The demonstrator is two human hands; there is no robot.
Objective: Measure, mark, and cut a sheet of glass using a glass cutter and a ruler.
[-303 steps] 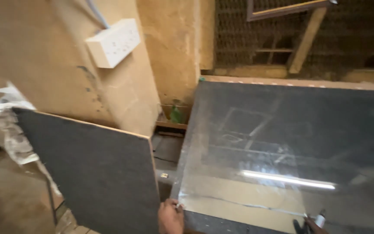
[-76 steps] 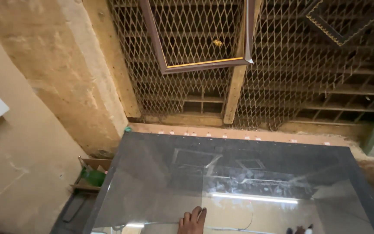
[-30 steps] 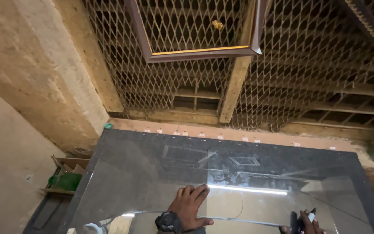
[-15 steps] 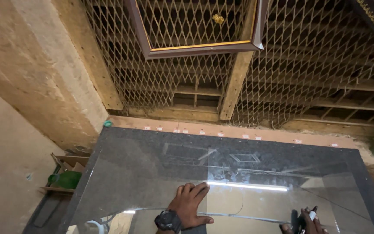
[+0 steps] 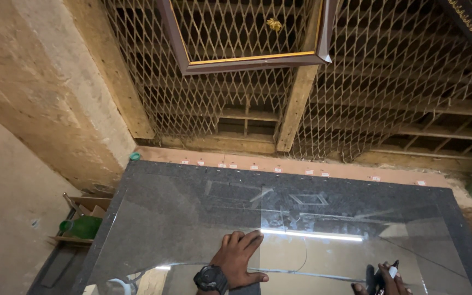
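On the dark speckled stone counter (image 5: 154, 218), the left hand (image 5: 239, 258) presses flat, fingers spread, steadying a clear glass sheet (image 5: 323, 257), while the right hand (image 5: 386, 279) pinches a small dark pen-like tool (image 5: 390, 270).

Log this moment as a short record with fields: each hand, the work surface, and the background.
Left hand: flat, palm down on the glass sheet, fingers spread; dark wristwatch on the wrist
Right hand: at the lower edge, gripping a small dark tool with a white tip
Surface: glass sheet lying on a dark speckled table
Background: wire mesh over wooden shelving, framed panel leaning on it
Left side: green bottle in a low box
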